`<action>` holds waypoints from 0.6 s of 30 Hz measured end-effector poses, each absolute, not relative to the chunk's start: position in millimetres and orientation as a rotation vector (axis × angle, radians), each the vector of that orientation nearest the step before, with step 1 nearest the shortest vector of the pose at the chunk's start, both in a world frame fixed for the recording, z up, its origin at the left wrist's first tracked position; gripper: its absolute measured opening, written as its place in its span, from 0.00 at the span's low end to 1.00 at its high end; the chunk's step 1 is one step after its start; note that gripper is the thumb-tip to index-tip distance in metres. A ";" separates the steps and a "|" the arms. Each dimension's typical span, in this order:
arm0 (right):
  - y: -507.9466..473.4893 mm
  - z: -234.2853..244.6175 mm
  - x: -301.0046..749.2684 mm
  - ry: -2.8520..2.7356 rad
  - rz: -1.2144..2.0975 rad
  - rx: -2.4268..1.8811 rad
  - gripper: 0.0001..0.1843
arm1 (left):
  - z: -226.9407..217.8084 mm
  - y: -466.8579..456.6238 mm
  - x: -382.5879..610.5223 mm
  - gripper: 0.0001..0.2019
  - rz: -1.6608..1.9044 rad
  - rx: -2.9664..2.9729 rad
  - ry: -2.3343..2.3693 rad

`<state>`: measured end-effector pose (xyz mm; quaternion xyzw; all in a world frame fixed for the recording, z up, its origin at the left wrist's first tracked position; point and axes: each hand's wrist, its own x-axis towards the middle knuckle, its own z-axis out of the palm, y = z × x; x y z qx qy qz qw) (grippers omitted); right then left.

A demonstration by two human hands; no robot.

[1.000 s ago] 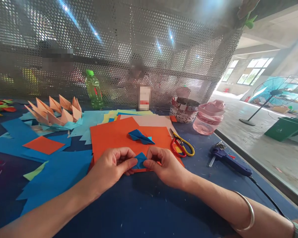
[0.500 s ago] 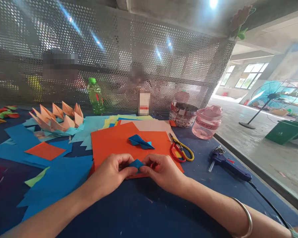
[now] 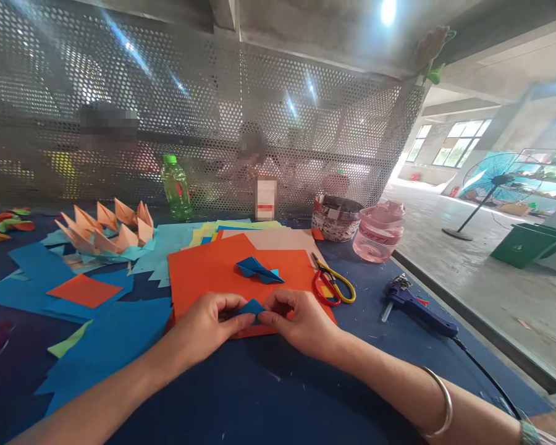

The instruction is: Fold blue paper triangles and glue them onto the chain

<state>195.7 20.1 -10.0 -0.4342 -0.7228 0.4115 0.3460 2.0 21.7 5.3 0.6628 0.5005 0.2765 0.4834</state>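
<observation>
Between my two hands is a small folded piece of blue paper (image 3: 252, 306), its pointed top showing above the fingers. My left hand (image 3: 215, 321) pinches its left side between thumb and fingers. On the right side, my right hand (image 3: 299, 321) grips it the same way, the thumbs close together. Both hands are over the near edge of an orange paper sheet (image 3: 204, 266). Just beyond them, folded blue paper pieces (image 3: 259, 272) lie on that sheet. The lower part of the held paper is hidden by my thumbs.
Scissors (image 3: 333, 281) lie right of the orange sheet, and a glue gun (image 3: 419, 309) farther right. Blue sheets (image 3: 111, 340) and a peach folded-paper ring (image 3: 106, 228) are left. A green bottle (image 3: 176, 188), patterned basket (image 3: 336, 217) and pink bottle (image 3: 379, 232) stand behind.
The view has shifted slightly. Both hands keep their pinch on the small blue paper, with the thumbs a little nearer each other over it.
</observation>
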 end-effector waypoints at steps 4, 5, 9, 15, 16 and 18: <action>17.2 -6.1 194.3 -1.858 1.138 -1.067 0.06 | 10.4 19.2 0.3 0.15 0.588 1.682 1.251; 16.4 -4.9 194.5 -1.854 1.158 -1.050 0.07 | 11.1 18.6 0.2 0.15 0.570 1.660 1.251; 17.1 -0.8 197.5 -1.848 1.162 -1.032 0.08 | 13.1 17.5 1.4 0.15 0.577 1.562 1.230; 23.1 1.9 199.4 -1.829 1.067 -1.096 0.08 | 17.5 18.7 2.6 0.19 0.750 1.504 1.326; 23.2 1.8 198.8 -1.832 1.071 -1.092 0.07 | 18.2 18.9 2.2 0.20 0.769 1.553 1.316; 23.1 1.4 197.8 -1.847 1.073 -1.074 0.06 | 19.3 19.5 0.9 0.22 0.793 1.655 1.263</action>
